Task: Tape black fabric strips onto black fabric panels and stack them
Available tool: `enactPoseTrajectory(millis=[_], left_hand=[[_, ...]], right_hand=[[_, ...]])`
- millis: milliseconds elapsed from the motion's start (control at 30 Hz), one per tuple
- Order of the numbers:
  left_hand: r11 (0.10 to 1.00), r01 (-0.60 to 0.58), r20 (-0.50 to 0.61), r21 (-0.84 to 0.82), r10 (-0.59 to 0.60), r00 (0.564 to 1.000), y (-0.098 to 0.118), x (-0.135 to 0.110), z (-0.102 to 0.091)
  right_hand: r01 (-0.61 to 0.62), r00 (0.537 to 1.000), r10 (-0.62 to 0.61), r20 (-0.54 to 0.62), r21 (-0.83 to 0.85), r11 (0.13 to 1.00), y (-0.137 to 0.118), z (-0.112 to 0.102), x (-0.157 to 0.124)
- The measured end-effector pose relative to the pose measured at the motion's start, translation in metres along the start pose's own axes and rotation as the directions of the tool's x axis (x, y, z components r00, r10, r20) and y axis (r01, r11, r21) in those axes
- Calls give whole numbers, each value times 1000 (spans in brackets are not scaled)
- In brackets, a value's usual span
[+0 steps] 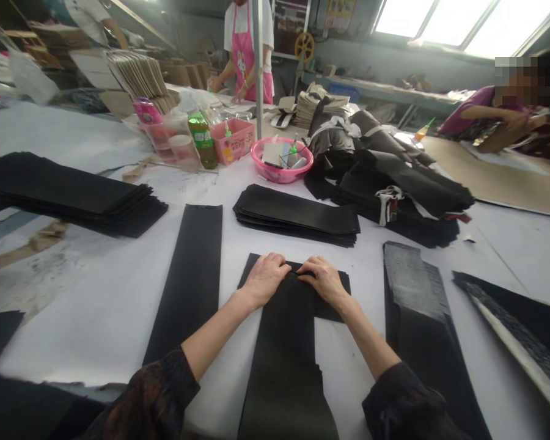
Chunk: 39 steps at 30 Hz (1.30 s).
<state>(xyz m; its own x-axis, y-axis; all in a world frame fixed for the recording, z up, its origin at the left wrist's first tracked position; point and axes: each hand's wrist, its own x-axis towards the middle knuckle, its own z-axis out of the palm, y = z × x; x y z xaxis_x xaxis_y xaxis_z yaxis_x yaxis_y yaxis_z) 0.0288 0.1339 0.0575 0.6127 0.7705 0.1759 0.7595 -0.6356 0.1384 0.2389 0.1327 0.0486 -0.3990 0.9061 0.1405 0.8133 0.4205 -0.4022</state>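
A long black strip of leather-like sheet runs from the near edge up to my hands. Beneath its far end a wider black piece lies crosswise on the white table. My left hand pinches the strip's far edge, with fingertips pressed at the seam between the two pieces. Close beside it, my right hand pinches the same edge from the right. A single black strip lies flat to the left. Just beyond my hands sits a stack of black pieces.
More black stacks lie at left and right. A pink basin, a pink box and a green bottle stand farther back, beside bundled dark material. A person in a pink apron and another at right work nearby.
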Motion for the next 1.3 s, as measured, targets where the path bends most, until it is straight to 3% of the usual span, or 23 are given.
enactPoseTrajectory(millis=[300,600,1000,1300], left_hand=[[993,-84,-80,88,91,993,3,-11,10],[970,-185,-49,160,195,980,0,-13,9],[961,-236,30,145,234,972,-3,-9,2],[953,-284,22,107,283,959,-12,-7,5]], right_hand=[[152,988,-151,21,-41,988,0,-5,-2],[263,965,-258,49,-165,951,3,-2,-10],[306,952,-296,81,-168,937,7,-6,-9],[295,955,-287,72,-180,938,10,-4,-12]])
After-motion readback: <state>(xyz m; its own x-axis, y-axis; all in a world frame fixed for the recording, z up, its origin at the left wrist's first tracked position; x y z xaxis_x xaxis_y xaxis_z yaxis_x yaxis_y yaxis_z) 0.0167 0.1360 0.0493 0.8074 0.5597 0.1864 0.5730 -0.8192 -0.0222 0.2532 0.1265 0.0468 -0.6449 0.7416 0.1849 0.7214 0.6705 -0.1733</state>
